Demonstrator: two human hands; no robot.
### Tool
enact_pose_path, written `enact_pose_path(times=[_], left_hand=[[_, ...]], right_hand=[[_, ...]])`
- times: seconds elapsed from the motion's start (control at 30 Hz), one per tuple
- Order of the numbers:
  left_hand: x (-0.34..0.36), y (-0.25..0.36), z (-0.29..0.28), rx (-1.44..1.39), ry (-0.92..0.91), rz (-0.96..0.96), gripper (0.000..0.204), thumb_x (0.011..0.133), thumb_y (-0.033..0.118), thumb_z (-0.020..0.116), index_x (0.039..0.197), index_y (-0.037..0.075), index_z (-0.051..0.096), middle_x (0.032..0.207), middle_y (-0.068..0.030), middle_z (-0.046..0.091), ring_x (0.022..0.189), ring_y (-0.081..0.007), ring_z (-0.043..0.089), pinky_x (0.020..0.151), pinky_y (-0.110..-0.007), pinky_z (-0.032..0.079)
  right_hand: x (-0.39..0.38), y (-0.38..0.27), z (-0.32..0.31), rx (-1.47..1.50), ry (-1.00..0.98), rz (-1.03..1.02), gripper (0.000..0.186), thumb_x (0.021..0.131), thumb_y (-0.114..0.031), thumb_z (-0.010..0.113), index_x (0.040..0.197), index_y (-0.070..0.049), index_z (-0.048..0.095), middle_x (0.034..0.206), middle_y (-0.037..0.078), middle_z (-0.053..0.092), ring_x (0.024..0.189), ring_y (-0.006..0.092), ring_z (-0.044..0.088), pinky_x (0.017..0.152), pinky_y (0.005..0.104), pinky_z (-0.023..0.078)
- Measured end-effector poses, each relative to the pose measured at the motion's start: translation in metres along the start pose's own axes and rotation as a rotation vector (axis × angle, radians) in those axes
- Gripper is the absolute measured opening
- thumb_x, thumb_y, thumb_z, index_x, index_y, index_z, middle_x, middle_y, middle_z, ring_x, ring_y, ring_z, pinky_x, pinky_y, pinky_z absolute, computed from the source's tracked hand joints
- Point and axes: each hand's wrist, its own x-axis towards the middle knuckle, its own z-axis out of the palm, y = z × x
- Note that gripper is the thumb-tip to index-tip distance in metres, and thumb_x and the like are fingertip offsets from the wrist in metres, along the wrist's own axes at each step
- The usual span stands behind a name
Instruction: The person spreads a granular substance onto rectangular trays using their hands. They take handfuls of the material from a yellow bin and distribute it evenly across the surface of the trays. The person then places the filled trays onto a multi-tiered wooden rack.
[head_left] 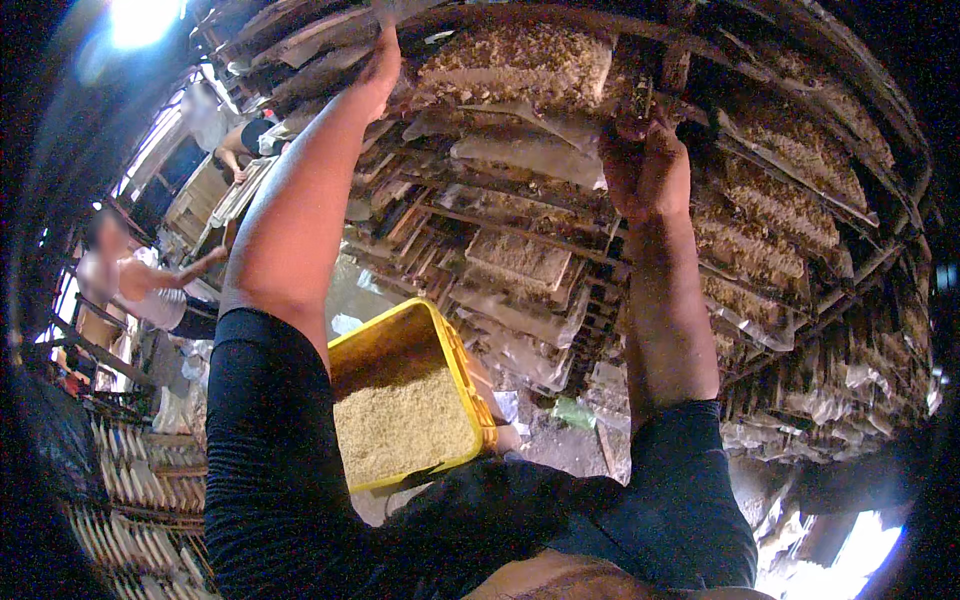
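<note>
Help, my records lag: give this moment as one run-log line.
left hand: outstretched, grip unclear; right hand: likewise; between: crumbly slab; below: yellow crate holding pale crumbs

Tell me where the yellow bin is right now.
In the head view, the yellow bin is below and left of centre, just right of your left sleeve and above your torso's dark clothing.

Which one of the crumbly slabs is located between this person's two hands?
The thick top-centre slab, between the left hand and right hand; the smaller-looking slab appears lower, and the rack slabs are right of both hands.
</note>
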Motion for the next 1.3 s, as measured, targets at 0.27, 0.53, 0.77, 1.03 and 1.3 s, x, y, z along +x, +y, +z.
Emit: enact_pose_path(times=[0.27,0.53,0.77,1.03,1.3], left_hand=[[0.039,-0.019,0.005,0.097,-0.079,0.419,0.084,0.089,0.071,0.013,0.152,0.017,-0.002,0.158,-0.0101,0.000,0.145,-0.0284,0.004,0.113,-0.051,0.012],[0.024,0.014,0.036,0.085,-0.146,0.377,0.074,0.095,0.061,0.010,0.151,0.013,0.004,0.155,-0.0106,0.009,0.142,-0.0260,0.009,0.113,-0.047,0.016],[-0.020,0.040,0.008,0.005,-0.061,0.244,0.081,0.090,0.070,0.016,0.149,0.014,0.016,0.147,-0.0121,0.028,0.133,-0.0261,0.025,0.105,-0.048,0.027],[-0.068,0.022,0.008,-0.064,0.077,0.155,0.086,0.087,0.076,0.018,0.147,0.014,0.025,0.140,-0.0122,0.042,0.122,-0.0257,0.040,0.095,-0.047,0.039],[-0.081,0.015,0.013,-0.178,0.016,0.182,0.089,0.086,0.078,0.015,0.151,0.017,0.011,0.152,-0.0147,0.019,0.135,-0.0334,0.022,0.107,-0.054,0.016]], right_hand=[[-0.006,-0.005,0.030,-0.069,0.421,-0.004,0.016,0.093,-0.013,0.047,0.096,-0.001,0.058,0.098,0.013,0.062,0.092,0.0253,0.059,0.087,0.0357,0.049],[0.037,-0.013,-0.042,-1.222,0.009,-0.418,0.026,0.091,-0.006,0.051,0.112,0.007,0.056,0.114,0.017,0.060,0.105,0.0287,0.058,0.094,0.0387,0.049],[0.042,0.001,-0.042,-1.100,0.039,-0.427,0.030,0.093,-0.009,0.049,0.118,0.007,0.055,0.116,0.018,0.060,0.107,0.0308,0.057,0.096,0.0419,0.048],[0.023,-0.010,-0.019,-1.190,0.064,-0.365,0.029,0.092,-0.009,0.052,0.113,0.010,0.056,0.116,0.019,0.061,0.106,0.0317,0.060,0.096,0.0431,0.049],[0.046,-0.019,-0.054,-1.431,0.115,-0.479,0.028,0.091,-0.013,0.057,0.112,0.005,0.058,0.111,0.018,0.063,0.102,0.0325,0.062,0.086,0.0413,0.053]])
